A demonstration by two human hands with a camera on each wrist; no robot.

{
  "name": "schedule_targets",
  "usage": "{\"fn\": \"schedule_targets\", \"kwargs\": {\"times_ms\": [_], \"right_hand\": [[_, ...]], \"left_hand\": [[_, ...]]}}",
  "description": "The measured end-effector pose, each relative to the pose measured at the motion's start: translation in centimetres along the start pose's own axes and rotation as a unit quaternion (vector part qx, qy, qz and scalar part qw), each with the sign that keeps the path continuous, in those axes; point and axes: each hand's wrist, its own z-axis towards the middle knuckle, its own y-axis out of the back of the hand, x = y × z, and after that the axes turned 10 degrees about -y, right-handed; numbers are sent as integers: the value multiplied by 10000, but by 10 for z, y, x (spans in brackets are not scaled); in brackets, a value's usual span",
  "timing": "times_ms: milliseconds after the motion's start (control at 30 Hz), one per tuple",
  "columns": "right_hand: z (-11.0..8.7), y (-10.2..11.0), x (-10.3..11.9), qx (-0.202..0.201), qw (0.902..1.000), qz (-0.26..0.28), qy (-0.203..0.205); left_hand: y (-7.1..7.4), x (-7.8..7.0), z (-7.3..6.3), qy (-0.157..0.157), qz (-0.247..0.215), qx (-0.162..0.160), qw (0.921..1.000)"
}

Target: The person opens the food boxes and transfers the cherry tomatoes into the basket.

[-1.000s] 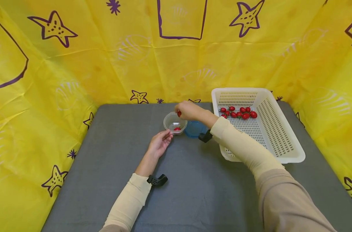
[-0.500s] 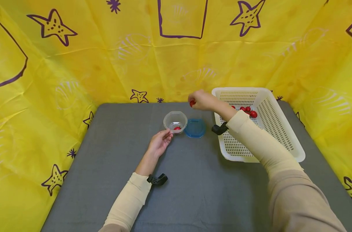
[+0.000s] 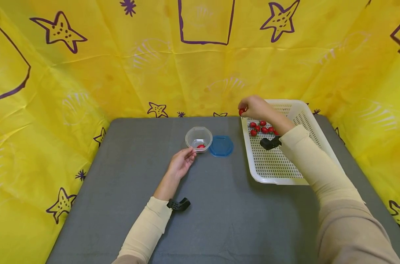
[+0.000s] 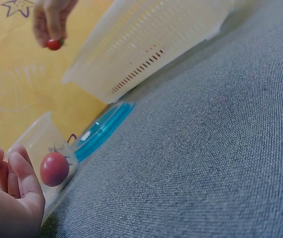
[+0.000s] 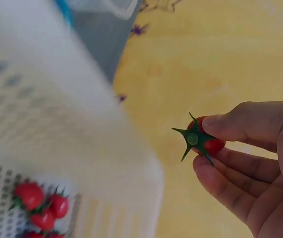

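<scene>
Between thumb and fingertips my right hand (image 3: 254,107) pinches a red cherry tomato (image 5: 208,138) with a green star-shaped calyx. In the head view that hand is over the far-left corner of the white slotted basket (image 3: 264,180). Several more cherry tomatoes (image 3: 264,129) lie in the basket, partly hidden by my right arm. My left hand (image 3: 182,162) pinches the near rim of a small clear plastic container (image 3: 190,136). One tomato (image 4: 54,169) shows through the container's wall in the left wrist view.
A blue lid (image 3: 221,146) lies flat on the grey table (image 3: 200,220), right beside the container and left of the basket. A yellow cloth (image 3: 127,84) with starfish drawings hangs behind and at both sides of the table.
My right hand has moved right from above the container to the basket's far-left corner, keeping the tomato pinched. The left hand stays at the container's rim.
</scene>
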Motion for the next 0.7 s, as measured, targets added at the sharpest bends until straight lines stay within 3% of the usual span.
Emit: {"fn": "schedule_targets", "kwargs": {"times_ms": [233,433,700], "right_hand": [[-7,-4,-36,107,9993,-69,-338],[-13,-15,-63,424,9957,-246,-788],[-13,-39,-98,734,9929,-459,-813]], "left_hand": [[2,-2,1,-25,32,-14,10000],[4,-3,2,15,-33,-21,10000],[4,-3,1,-15,-91,-4,10000]]}}
